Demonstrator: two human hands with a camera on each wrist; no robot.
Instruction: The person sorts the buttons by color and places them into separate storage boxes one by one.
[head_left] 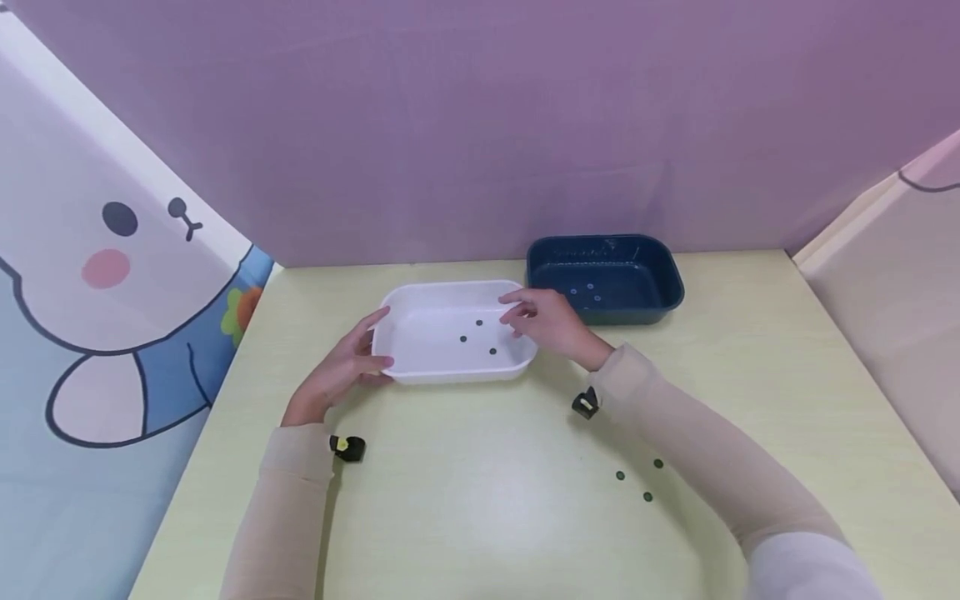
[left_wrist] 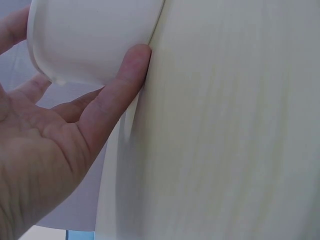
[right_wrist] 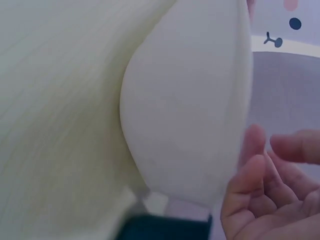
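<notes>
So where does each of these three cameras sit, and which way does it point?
Head: on the person's head, looking forward and down at the white tray, dark blue tray and table; the left hand, right hand and sleeved forearms show.
Left wrist: on that wrist, looking at the white tray's end and the table; the left hand's palm and thumb show.
Right wrist: on that wrist, looking at the white tray's outer side; the right hand's fingers show.
Shared: head and right wrist views both catch the dark blue tray.

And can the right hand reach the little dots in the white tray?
Probably yes. The right hand is at the right end of the white tray, close to the three dark dots, and nothing seems to cover them or stand between.
</notes>
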